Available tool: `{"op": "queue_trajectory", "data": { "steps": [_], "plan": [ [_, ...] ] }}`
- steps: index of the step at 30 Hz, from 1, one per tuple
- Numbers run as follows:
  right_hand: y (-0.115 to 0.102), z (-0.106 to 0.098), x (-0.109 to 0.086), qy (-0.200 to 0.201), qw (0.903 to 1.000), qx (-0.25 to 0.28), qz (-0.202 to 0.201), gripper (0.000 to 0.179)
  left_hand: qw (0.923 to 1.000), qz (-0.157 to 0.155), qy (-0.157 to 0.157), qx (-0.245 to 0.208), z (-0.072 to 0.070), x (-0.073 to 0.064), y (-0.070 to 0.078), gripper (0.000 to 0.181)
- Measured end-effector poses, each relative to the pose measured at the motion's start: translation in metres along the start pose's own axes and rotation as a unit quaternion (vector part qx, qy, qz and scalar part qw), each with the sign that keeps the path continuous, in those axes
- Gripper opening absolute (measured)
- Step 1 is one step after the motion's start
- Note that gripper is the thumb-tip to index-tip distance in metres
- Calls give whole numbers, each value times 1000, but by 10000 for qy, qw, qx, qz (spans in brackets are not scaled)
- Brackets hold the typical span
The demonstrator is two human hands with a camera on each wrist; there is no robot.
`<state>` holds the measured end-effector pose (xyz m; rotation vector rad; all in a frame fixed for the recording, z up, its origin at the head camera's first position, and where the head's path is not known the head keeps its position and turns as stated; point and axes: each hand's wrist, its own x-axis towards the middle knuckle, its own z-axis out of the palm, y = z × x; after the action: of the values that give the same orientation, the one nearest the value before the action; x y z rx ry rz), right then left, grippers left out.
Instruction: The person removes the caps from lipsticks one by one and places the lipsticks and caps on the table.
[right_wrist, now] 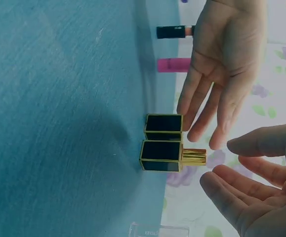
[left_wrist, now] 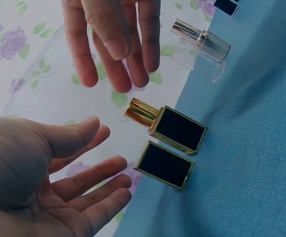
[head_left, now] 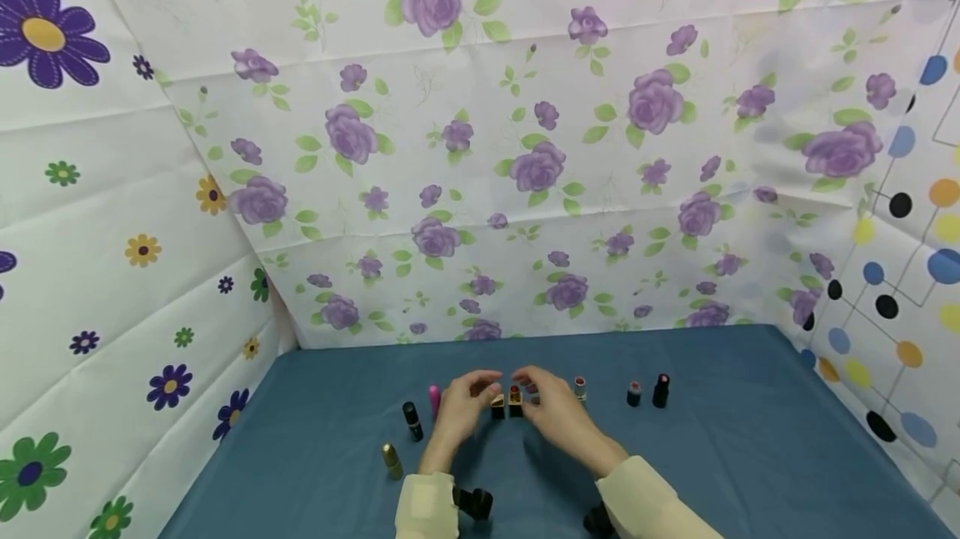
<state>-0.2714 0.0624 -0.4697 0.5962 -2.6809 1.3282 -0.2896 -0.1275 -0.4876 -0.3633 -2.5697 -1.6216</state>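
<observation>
A black lipstick with gold edges stands upright on the blue cloth, its gold inner tube bare. Right beside it stands its matching black and gold cap. My left hand hovers just left of the cap, fingers relaxed and apart, holding nothing. From the other side my right hand comes close to the lipstick, thumb and fingers spread around empty air. In the right wrist view, the right fingertips lie near the gold tube without gripping it.
Left of the hands stand a pink tube, a black tube and a gold tube. To the right are a clear-cased lipstick, a short dark one and a taller black one. Flowered cloth walls rise behind.
</observation>
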Motion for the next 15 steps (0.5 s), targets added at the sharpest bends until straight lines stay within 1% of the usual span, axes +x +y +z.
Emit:
{"op": "queue_trajectory", "data": {
  "steps": [6, 9, 13, 15],
  "plan": [
    [6, -1, -2, 30, 9990, 363, 242, 38, 9998, 168, -8, 120, -7, -3, 9, 29],
    [7, -2, -4, 37, 9978, 549, 381, 39, 9997, 205, -15, 133, -10, -4, 14, 29],
    [6, -2, -6, 81, 9964, 726, 439, 40, 9997, 219, -13, 125, -14, -4, 22, 28],
    [5, -2, -8, 147, 9955, 838, 420, 39, 9997, 213, 41, 112, -17, -5, 25, 29]
  ]
}}
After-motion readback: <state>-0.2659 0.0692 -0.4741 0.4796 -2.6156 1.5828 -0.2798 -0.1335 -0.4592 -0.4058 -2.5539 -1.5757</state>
